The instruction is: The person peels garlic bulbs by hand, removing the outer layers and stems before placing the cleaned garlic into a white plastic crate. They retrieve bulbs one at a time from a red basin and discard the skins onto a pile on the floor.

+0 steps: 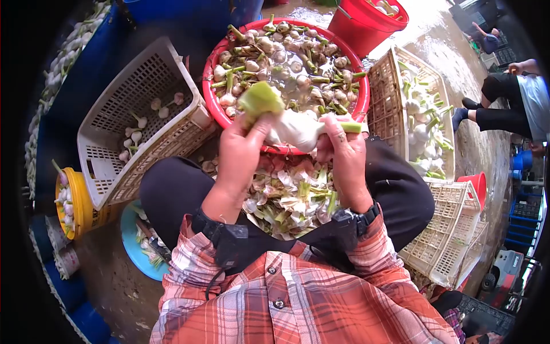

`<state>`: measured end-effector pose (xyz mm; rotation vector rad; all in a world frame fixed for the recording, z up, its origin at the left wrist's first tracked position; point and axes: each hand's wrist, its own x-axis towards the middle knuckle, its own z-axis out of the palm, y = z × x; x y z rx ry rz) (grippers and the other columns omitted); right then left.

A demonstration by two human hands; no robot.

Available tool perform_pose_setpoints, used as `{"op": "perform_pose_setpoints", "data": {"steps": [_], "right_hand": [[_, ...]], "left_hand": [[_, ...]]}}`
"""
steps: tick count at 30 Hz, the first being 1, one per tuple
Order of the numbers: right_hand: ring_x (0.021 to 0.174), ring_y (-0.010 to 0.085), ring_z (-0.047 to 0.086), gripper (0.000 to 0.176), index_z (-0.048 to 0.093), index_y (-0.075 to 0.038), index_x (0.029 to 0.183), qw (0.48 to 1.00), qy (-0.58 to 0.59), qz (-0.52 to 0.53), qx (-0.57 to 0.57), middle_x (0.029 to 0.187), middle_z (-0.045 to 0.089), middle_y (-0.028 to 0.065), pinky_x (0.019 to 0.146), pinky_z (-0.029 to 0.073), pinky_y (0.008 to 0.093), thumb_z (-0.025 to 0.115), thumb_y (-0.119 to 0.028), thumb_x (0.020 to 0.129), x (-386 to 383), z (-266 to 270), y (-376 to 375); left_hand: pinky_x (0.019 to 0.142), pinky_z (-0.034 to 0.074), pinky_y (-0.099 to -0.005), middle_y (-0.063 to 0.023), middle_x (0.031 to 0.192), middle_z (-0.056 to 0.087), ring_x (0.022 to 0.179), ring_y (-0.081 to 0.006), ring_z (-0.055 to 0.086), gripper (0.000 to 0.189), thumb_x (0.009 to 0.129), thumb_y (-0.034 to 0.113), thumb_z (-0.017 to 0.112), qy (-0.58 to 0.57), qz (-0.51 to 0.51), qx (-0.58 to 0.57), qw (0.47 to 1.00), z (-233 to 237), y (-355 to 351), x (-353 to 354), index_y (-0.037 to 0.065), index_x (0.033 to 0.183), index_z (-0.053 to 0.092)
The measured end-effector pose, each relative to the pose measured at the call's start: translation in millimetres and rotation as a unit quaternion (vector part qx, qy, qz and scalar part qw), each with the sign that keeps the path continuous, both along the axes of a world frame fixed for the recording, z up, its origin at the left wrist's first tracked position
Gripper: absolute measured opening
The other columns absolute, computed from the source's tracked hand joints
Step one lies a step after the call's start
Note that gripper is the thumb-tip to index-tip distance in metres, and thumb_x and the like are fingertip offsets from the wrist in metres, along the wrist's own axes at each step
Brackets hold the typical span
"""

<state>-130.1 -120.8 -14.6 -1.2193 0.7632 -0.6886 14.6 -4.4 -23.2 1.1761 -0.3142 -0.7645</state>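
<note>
Over the near rim of a red basin (207, 86), a white garlic bulb (299, 131) lies between my two hands. My right hand (346, 150) is closed round its neck, and a cut green stem sticks out past the fingers to the right. Thumb and fingers of my left hand (243, 150) pinch a pale green piece of garlic skin (261, 98), close beside the bulb's left end. Behind them the basin holds many unpeeled garlic bulbs (281, 54) in water. Below, between my knees, is a heap of shed garlic skins (292, 198).
At left stand a pale crate (152, 135) with several bulbs, a yellow bucket (85, 200) and a blue basin (130, 243). A crate of white garlic (421, 132) is at right, above stacked crates (438, 229). A red bucket (361, 31) stands behind; another person (510, 103) sits far right.
</note>
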Motion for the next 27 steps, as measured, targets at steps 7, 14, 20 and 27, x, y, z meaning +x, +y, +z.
{"op": "perform_pose_setpoints", "data": {"steps": [7, 14, 20, 27], "right_hand": [[0.075, 0.0067, 0.062, 0.016, 0.060, -0.004, 0.112, 0.990, -0.024, -0.025, -0.139, 0.088, 0.062, 0.0008, 0.068, 0.051, 0.0213, 0.063, -0.010, 0.097, -23.6, 17.6, -5.6], [0.073, 0.0314, 0.065, 0.023, 0.058, -0.004, 0.103, 0.903, 0.101, -0.043, -0.415, 0.087, 0.062, 0.0145, 0.068, 0.052, 0.0362, 0.073, -0.006, 0.086, -10.4, 12.7, 29.1], [0.074, 0.0373, 0.063, 0.023, 0.057, -0.005, 0.100, 0.886, 0.128, -0.041, -0.444, 0.084, 0.060, 0.0168, 0.065, 0.051, 0.0408, 0.073, -0.008, 0.084, 3.7, 8.8, 37.9], [0.084, 0.0083, 0.061, 0.017, 0.058, -0.004, 0.110, 0.992, 0.008, 0.087, -0.086, 0.098, 0.062, 0.0014, 0.073, 0.051, 0.0236, 0.066, -0.010, 0.096, -20.2, 9.5, 9.7]], "left_hand": [[0.074, 0.054, -0.0312, -0.0084, 0.085, 0.073, 0.080, -0.0139, 0.070, 0.040, 0.087, 0.029, 0.077, -0.286, -0.328, 0.203, 0.877, 3.1, 22.2, 4.1, 0.000, 0.113, 0.070], [0.080, 0.054, -0.0330, -0.0141, 0.099, 0.072, 0.088, -0.0292, 0.070, 0.022, 0.085, 0.011, 0.073, -0.500, -0.017, 0.103, 0.860, 17.0, 1.9, -15.0, 0.002, 0.106, 0.072], [0.072, 0.054, -0.0380, -0.0090, 0.087, 0.070, 0.079, -0.0295, 0.068, 0.007, 0.083, 0.007, 0.070, -0.623, 0.027, 0.166, 0.764, 12.6, -2.7, -12.1, 0.005, 0.090, 0.070], [0.062, 0.050, -0.0326, -0.0068, 0.077, 0.061, 0.065, -0.0183, 0.061, 0.009, 0.084, 0.009, 0.068, -0.507, -0.005, 0.167, 0.846, 12.8, -1.2, 1.1, 0.002, 0.087, 0.062]]}}
